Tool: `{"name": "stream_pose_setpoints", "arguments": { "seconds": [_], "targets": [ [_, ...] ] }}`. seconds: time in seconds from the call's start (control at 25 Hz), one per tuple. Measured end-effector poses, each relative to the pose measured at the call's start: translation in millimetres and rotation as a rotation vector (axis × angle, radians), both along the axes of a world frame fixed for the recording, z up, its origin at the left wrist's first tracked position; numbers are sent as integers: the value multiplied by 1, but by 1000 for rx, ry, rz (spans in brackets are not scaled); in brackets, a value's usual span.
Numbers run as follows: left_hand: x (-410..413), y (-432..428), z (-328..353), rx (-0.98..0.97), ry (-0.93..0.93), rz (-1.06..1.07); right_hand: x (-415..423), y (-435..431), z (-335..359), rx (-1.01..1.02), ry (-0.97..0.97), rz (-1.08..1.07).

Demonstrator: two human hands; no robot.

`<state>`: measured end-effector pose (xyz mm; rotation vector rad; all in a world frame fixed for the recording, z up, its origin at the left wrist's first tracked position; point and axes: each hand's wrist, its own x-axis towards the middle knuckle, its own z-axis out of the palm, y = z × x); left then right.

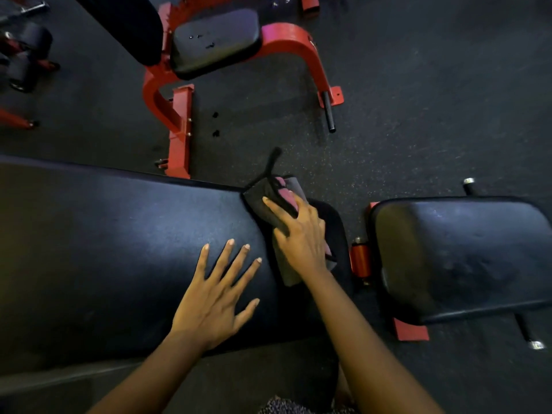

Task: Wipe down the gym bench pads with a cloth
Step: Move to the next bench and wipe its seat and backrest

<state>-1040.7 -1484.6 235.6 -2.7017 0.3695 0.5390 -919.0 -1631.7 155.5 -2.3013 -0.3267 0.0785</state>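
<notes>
A long black bench pad [104, 249] stretches across the lower left of the head view. My left hand [215, 297] lies flat on it with fingers spread. At the pad's right end my right hand [298, 234] presses a dark grey cloth [263, 201] with a pink patch against the pad's far corner, fingers draped over the cloth. A black strap or tag sticks up from the cloth's far edge. A separate black seat pad [460, 258] sits to the right, across a gap showing a red cylinder [360, 261].
A second red-framed bench [286, 40] with a black seat pad [215, 40] stands on the dark rubber floor ahead. Its red foot [179, 130] comes close to my bench's far edge. Dumbbells [27, 55] lie at the upper left.
</notes>
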Motion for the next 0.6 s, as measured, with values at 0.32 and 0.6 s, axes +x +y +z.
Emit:
{"name": "stream_pose_setpoints", "arguments": {
  "seconds": [0.32,0.6],
  "targets": [
    [-1,-1,-2,1,-77,-41,22,-67,-70,103,330,-385],
    [-2,-1,-1,6,-92,-51,-59,-105,-77,154,497,-447]
  ]
}}
